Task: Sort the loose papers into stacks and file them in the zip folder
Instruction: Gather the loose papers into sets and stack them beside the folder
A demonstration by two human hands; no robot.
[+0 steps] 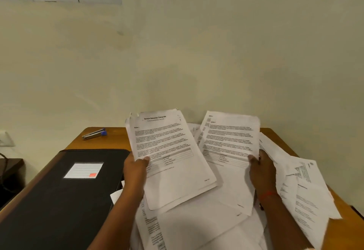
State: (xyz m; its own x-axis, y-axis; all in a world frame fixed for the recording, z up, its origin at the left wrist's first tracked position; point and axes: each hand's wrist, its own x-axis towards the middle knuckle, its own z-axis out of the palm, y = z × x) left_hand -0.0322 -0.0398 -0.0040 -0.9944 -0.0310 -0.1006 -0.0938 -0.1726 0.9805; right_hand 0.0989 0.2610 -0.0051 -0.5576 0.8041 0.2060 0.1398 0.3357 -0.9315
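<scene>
Fingers of left hand [135, 170] pinch a stack [167, 151] by its left edge, thumb on top, page headed "Sample Education Transcript" facing up, held above the mess. Right hand [260, 171] fingers grip second stack [230, 137] at its near right corner, also lifted, just right of the first. Loose papers [206, 228] heaped under both, covering middle and right of counter [110, 141]. Black folder [59, 200] lies flat at left, white label [83, 170] on cover. Stapler [94, 133] far left, apart from the rest.
</scene>
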